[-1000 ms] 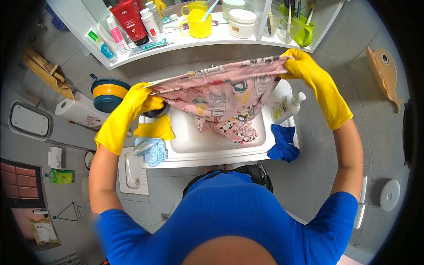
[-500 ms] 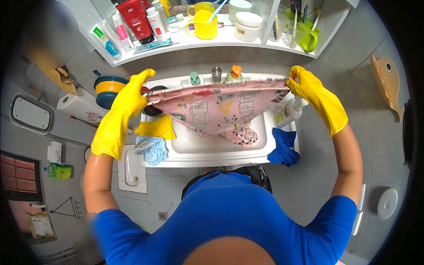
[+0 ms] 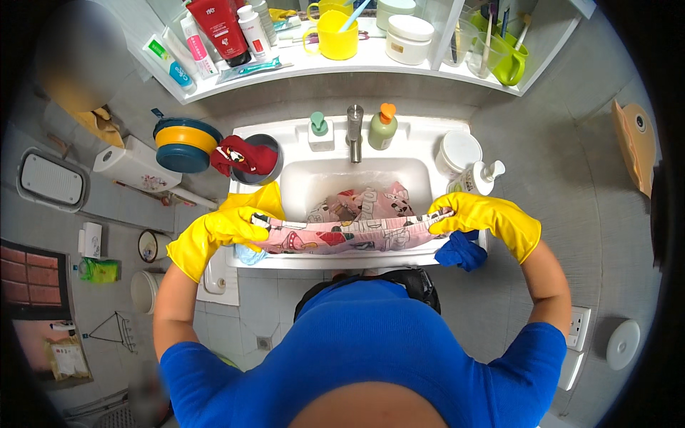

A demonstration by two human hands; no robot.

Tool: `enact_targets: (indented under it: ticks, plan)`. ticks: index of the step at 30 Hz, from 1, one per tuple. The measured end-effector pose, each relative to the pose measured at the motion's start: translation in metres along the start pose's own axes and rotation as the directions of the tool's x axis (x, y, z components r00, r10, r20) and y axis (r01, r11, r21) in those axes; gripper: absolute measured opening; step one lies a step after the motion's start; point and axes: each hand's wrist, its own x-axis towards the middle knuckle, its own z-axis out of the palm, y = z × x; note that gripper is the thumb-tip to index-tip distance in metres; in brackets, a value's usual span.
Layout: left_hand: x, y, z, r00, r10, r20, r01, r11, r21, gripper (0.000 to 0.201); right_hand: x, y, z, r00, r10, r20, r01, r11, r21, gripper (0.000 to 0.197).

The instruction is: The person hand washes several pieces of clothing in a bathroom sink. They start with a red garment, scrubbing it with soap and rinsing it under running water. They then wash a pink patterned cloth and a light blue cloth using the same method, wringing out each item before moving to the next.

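Observation:
Between my hands a pink printed cloth is stretched along the sink's front edge. Its lower part is bunched in the white sink. My left hand, in a yellow rubber glove, pinches one end of the cloth's edge. The other end is gripped by my right hand, gloved the same way. A yellow cloth lies behind my left glove, with a light blue cloth mostly hidden below it. Beside my right glove a dark blue cloth hangs over the sink's corner.
At the sink's back are a faucet, a green pump bottle and a white soap dispenser. A grey basin holds a red cloth. On the right stand a white tub and a pump bottle. A shelf overhangs.
Both hands have come down and toward me, and closer together, bringing the pink cloth from the back of the sink to its front edge. The faucet and back bottles now show fully.

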Motion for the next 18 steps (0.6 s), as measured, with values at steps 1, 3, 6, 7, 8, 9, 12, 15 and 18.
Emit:
enact_targets:
  ticks: [1,3,6,7,8,9,12,15,18]
  plan:
    - [0.006,-0.011,-0.004,1.0,0.023,-0.014,-0.024,1.0,-0.009,0.055,0.006,0.004,-0.004,0.998,0.004,0.06,-0.006,0.999,0.031,0.024]
    - [0.02,-0.031,-0.01,0.969,-0.065,-0.239,0.043,0.994,-0.095,0.049,0.028,0.03,-0.013,0.992,-0.082,-0.092,0.09,0.991,0.094,0.023]
    - [0.071,-0.061,-0.014,0.849,-0.136,-0.51,-0.001,0.965,-0.261,0.032,0.08,0.082,-0.007,0.919,-0.107,-0.381,0.22,0.938,0.267,0.032]
    - [0.086,-0.076,-0.017,0.816,-0.13,-0.564,-0.067,0.946,-0.316,0.026,0.099,0.084,0.002,0.914,0.045,-0.403,0.213,0.793,0.571,0.033]
    - [0.098,-0.069,0.001,0.82,-0.144,-0.554,-0.112,0.909,-0.402,0.024,0.113,0.065,0.011,0.882,0.221,-0.416,0.112,0.761,0.64,0.033]
    - [0.108,-0.061,0.023,0.821,-0.159,-0.548,-0.157,0.861,-0.484,0.022,0.124,0.044,0.021,0.827,0.386,-0.408,0.017,0.708,0.706,0.033]
    - [0.134,-0.058,0.064,0.94,-0.097,-0.327,-0.137,0.77,-0.623,0.02,0.129,0.019,0.049,0.852,0.302,-0.428,0.156,0.633,0.758,0.033]
    - [0.152,-0.063,0.092,0.99,0.14,-0.015,-0.122,0.792,-0.598,0.02,0.14,0.006,0.076,0.854,0.205,-0.478,0.194,0.727,0.659,0.03]
    - [0.151,-0.056,0.132,0.971,0.128,-0.201,-0.203,0.886,-0.417,0.022,0.157,0.051,0.074,0.891,-0.012,-0.455,0.203,0.906,0.373,0.037]
